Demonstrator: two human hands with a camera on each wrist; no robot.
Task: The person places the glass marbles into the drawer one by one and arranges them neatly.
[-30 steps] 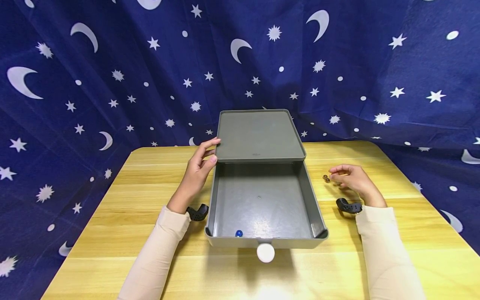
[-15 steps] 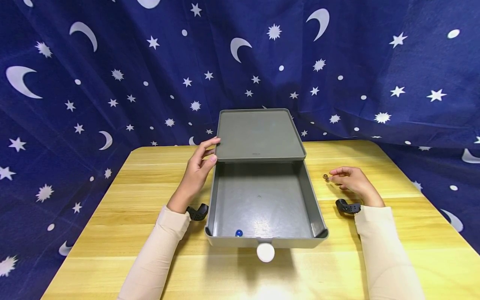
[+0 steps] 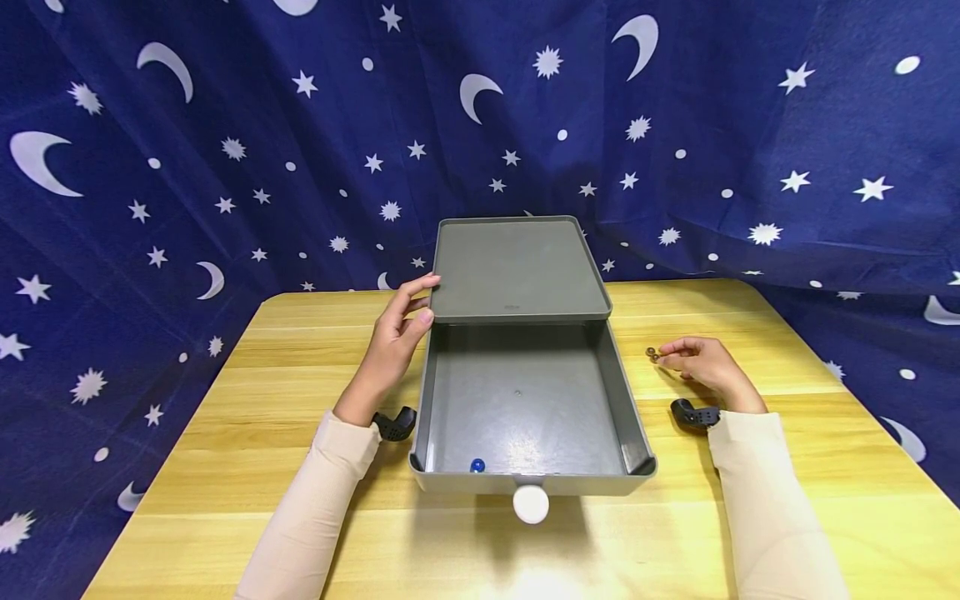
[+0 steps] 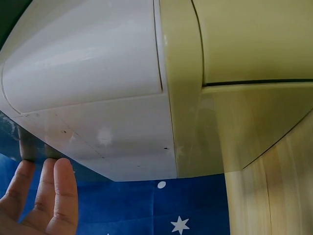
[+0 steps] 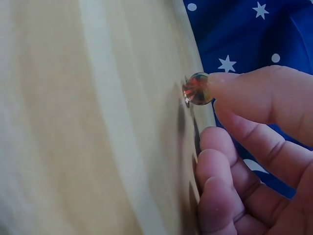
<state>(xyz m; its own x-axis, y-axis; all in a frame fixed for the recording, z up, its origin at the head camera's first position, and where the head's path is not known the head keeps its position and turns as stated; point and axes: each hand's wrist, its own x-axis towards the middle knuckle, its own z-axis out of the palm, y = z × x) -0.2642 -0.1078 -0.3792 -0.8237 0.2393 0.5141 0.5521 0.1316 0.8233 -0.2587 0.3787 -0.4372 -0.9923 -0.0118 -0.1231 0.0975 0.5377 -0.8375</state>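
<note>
A grey drawer box stands with its drawer pulled out toward me. My left hand rests against the box's left side, fingers nearly straight and thumb near the front corner. In the left wrist view three fingers reach up to the box's side. Right of the drawer, my right hand pinches a small amber glass marble between thumb and index finger, close over the tabletop. A second brown marble lies just beyond the fingertips. The other right fingers are curled under the palm.
A blue marble lies in the drawer's front left, behind the front wall. A white round knob sticks out at the drawer front. The wooden table ends at a blue curtain with moons and stars.
My right thumb and index finger have come together on the nearer brown marble. The left hand, the drawer and the blue marble stay in place.
</note>
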